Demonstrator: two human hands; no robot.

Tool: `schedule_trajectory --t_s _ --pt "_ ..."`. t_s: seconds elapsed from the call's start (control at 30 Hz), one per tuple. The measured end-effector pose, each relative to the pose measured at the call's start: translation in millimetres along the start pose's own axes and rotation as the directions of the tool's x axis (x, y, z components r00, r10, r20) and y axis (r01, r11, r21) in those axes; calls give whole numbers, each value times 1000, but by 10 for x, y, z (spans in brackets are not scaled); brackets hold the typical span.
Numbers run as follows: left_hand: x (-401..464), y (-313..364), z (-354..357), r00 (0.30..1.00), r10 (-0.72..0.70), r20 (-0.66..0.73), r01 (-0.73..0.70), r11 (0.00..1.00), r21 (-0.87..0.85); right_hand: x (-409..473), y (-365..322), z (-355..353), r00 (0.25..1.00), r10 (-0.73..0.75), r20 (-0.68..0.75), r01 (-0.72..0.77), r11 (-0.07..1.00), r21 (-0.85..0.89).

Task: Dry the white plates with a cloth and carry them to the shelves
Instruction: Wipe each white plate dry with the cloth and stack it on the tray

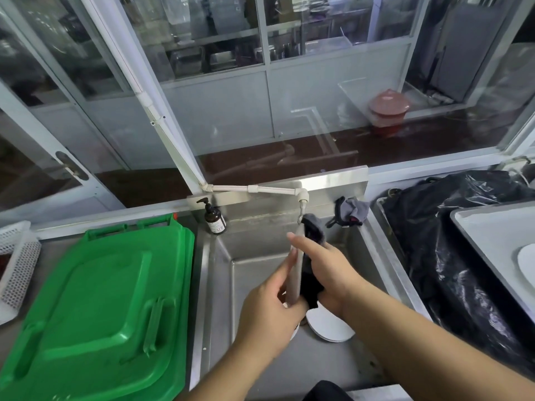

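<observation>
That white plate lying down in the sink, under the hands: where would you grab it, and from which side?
Probably by the near-right rim of the white plate in the sink, coming from above and the right. That edge shows free, while its far-left part is hidden under the hands and the plate being wiped. It lies nearly flat on the sink floor, so a thumb-over, fingers-under pinch on the rim looks best.

Between the fingers point(292, 259) stands a smooth white plate point(295, 273), matt at its edge, against a dark soft cloth point(311, 287). Beneath them the sink point(260, 256) is dull brushed metal. Left of them, a glossy green plastic lid point(101, 299); right, shiny crinkled black plastic bag point(451, 256).
</observation>
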State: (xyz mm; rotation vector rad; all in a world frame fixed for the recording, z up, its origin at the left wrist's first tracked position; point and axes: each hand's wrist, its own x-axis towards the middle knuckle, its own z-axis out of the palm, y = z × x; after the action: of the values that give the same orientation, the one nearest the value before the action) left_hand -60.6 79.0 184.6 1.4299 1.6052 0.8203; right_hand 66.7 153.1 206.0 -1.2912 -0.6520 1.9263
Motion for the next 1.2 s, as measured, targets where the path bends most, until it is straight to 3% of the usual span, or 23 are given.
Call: schedule_trajectory --t_s 0.1,0.23,0.3,0.37,0.47,0.53,0.6,0.63,0.7,0.77,0.83,0.9,1.03,1.2 --pt "-18 24 8 989 146 -20 -133 941 312 17 11 -33 993 -35 -112 40 998 43" --pt "9 14 27 969 247 -27 -189 802 567 57 68 -110 985 -24 -172 43 993 108" --pt "18 -19 11 963 270 -6 -207 752 626 69 108 -174 985 -10 -171 38 986 163" --pt "16 -61 -36 961 276 -18 -209 768 605 74 135 -240 988 1 -157 33 977 212" --pt "55 -177 -148 972 200 -121 -128 889 439 93 153 -338 991 24 -131 10 967 256" --pt "148 -299 -269 957 112 -269 -28 954 299 76 134 -377 991 41 -125 -7 965 261" --pt "267 -390 -419 916 -88 -392 123 990 67 76 117 -424 994 35 -105 -4 960 280" --pt "312 -414 -481 896 -206 -394 200 978 -56 76 109 -450 996 27 -91 1 957 292" --pt "356 -455 -541 877 -399 -267 310 895 -320 69 89 -489 999 10 -49 5 953 301" --pt "366 -465 -542 862 -499 -91 351 717 -603 71 79 -511 1000 0 13 -4 953 303" --pt "353 -460 -557 871 -491 16 328 557 -763 80 87 -532 998 3 61 -21 954 299" --pt "338 -436 -569 896 -436 82 305 471 -828 75 94 -540 998 15 67 -35 951 307" --pt "326 -423 -554 914 -386 124 286 397 -872 57 88 -548 999 7 52 -26 928 371" --pt "320 -466 -632 922 -380 78 243 409 -880 126 99 -739 985 57 165 -130 870 475"
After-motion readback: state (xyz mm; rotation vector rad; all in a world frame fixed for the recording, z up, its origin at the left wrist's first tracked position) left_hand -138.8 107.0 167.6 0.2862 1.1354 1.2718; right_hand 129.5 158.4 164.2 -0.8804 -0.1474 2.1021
